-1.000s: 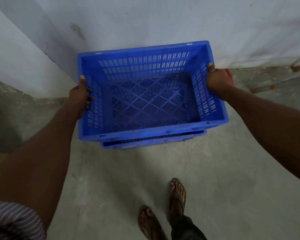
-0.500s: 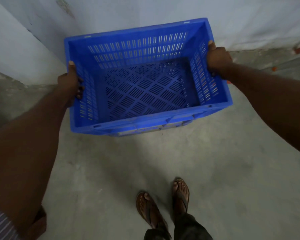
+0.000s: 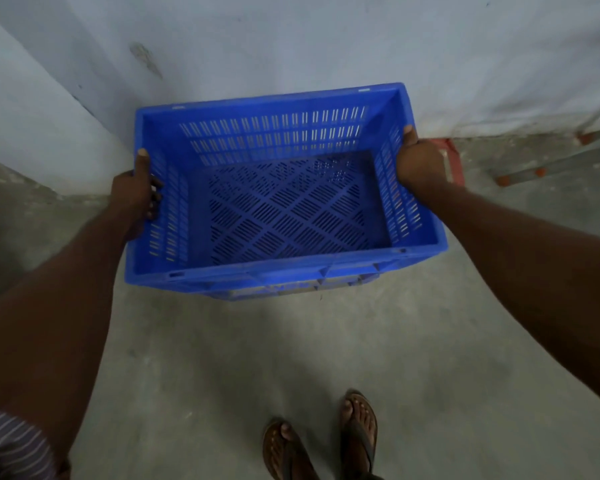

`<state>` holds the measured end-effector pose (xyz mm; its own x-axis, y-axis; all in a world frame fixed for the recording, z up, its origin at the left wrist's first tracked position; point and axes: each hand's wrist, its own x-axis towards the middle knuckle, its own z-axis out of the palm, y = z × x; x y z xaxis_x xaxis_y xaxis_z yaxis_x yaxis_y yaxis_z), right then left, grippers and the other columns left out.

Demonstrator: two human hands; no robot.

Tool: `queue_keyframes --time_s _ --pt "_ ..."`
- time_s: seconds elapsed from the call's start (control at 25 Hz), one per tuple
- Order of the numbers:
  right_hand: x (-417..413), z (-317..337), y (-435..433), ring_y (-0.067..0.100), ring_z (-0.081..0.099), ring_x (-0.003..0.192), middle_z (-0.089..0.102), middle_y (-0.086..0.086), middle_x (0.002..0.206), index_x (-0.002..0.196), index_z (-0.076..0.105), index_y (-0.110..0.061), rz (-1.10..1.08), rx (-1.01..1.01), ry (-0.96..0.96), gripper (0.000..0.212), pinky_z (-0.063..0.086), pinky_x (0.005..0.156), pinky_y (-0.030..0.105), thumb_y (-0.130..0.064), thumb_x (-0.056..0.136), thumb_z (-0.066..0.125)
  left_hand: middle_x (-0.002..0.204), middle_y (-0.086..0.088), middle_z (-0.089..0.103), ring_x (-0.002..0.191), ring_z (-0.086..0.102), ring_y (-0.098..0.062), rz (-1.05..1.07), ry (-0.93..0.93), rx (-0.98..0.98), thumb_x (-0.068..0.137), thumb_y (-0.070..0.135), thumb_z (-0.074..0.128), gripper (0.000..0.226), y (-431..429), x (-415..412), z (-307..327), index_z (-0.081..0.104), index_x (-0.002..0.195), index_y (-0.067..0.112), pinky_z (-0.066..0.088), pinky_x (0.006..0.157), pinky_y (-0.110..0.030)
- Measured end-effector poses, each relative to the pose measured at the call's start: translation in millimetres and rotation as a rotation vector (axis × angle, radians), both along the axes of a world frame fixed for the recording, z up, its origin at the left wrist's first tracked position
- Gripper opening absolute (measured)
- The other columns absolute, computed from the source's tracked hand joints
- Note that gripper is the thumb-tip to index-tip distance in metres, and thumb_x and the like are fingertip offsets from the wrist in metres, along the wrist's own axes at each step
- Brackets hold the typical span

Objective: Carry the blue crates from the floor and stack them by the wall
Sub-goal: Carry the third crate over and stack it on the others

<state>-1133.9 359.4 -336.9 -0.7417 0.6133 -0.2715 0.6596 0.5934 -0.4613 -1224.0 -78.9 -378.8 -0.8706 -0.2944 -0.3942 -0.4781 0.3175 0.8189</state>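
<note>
An empty blue crate [image 3: 284, 271] with slotted walls and a lattice floor is in front of me, close to the white wall [image 3: 291, 46]. My left hand [image 3: 136, 199] grips its left rim, thumb on top and fingers curled round the side. My right hand [image 3: 418, 161] grips the right rim the same way. Under the crate's near edge a strip of a second blue crate [image 3: 291, 291] shows, most of it hidden by the upper one. Whether the upper crate rests on it or hangs just above it I cannot tell.
The grey concrete floor [image 3: 326, 358] stretches toward me, with my sandalled feet [image 3: 326, 441] at the bottom. A red object [image 3: 451, 161] lies behind my right hand. A grey bar with orange spots [image 3: 548, 168] lies along the wall at right. A wall corner juts out at left.
The crate has moved lower in the view and sits nearer the crate beneath it. Both hands keep their hold on the rims. My feet have shifted a little to the right.
</note>
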Motion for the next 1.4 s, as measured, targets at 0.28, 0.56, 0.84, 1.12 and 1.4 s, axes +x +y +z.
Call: queue_keyframes --time_s 0.28,0.56,0.84,1.12,1.4 --pt "10.2 -2.1 5.4 0.041 0.054 0.125 0.054 0.03 0.136 0.137 0.05 0.005 0.024 -0.013 -0.011 0.058 0.04 0.103 0.04 -0.04 0.109 0.027 0.068 -0.006 0.052 0.04 0.046 -0.008 -0.028 0.071 0.008 0.101 0.058 0.048 0.048 -4.6 8.7 -3.9 0.058 0.08 0.017 0.041 0.043 -0.023" --pt "118.1 22.7 -50.0 0.044 0.046 0.125 0.049 0.023 0.137 0.139 0.045 -0.006 0.066 0.071 0.055 0.05 0.039 0.1 0.054 -0.019 0.092 0.056 0.13 -0.017 0.059 0.12 0.057 -0.027 -0.117 0.104 -0.276 0.096 0.025 0.065 0.047 -5.2 87.8 43.1 0.057 0.136 0.002 0.044 0.105 -0.039" --pt "204.8 139.8 -90.0 0.021 0.062 0.092 0.065 0.002 0.105 0.13 0.055 -0.013 0.159 -0.22 0.206 0.037 0.038 0.077 0.022 -0.016 0.094 0.06 0.114 -0.01 0.064 0.091 0.061 -0.01 -0.059 0.293 -0.043 0.094 0.012 0.067 0.027 31.1 207.1 176.9 0.065 0.12 0.003 0.05 0.084 -0.026" --pt "330.9 255.1 -123.5 0.013 0.073 0.073 0.074 0.005 0.093 0.114 0.06 -0.022 0.247 -0.528 0.354 0.021 0.059 0.08 0.042 -0.015 0.095 0.063 0.116 -0.005 0.072 0.095 0.065 -0.011 -0.016 0.416 0.088 0.096 0.018 0.068 0.025 54.6 375.9 299.7 0.068 0.12 0.014 0.05 0.085 -0.022" --pt "476.1 336.6 -133.9 0.009 0.07 0.066 0.075 0.011 0.09 0.116 0.062 -0.012 0.358 -0.638 0.44 0.022 0.052 0.069 0.026 -0.006 0.095 0.061 0.104 0.001 0.071 0.084 0.062 0.01 0.103 0.531 0.075 0.097 0.011 0.065 0.026 72.9 572.2 385.3 0.067 0.124 0.011 0.045 0.076 -0.007"
